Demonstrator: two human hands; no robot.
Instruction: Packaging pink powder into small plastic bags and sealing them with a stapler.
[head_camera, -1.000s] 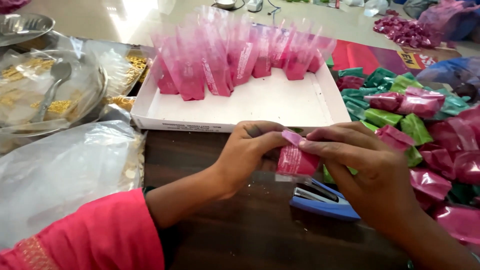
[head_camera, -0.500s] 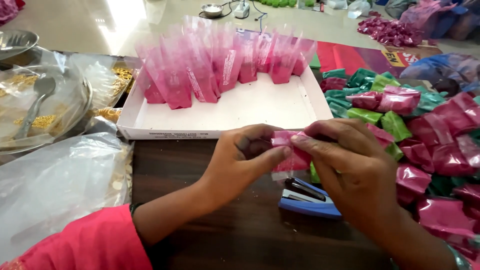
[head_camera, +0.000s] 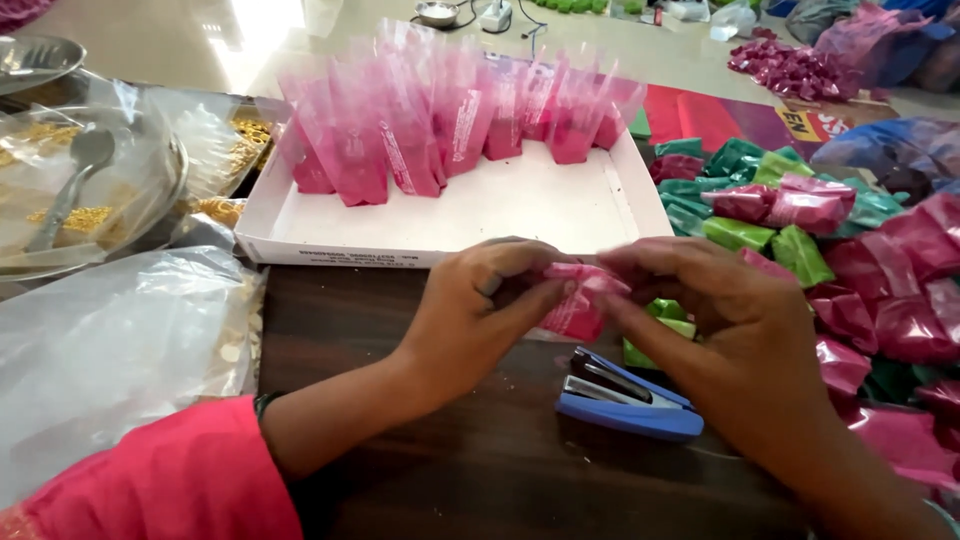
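Note:
Both hands meet over the dark wooden table and pinch one small pink plastic pouch (head_camera: 578, 300) between them. My left hand (head_camera: 480, 320) grips its left side, my right hand (head_camera: 715, 320) folds its top from the right. A blue stapler (head_camera: 625, 398) lies on the table just below the pouch, under my right hand. Behind the hands a shallow white cardboard box (head_camera: 450, 235) holds several upright pink pouches (head_camera: 440, 130).
A heap of sealed pink and green packets (head_camera: 850, 260) covers the table at right. At left, a steel bowl (head_camera: 100, 200) with a spoon (head_camera: 70, 180) and yellow snack sits under clear plastic; a large clear plastic bag (head_camera: 110, 350) lies in front.
The pouch was held upright and open at the top; the fingers of both hands have now closed over it and folded its top down. The view shifted slightly.

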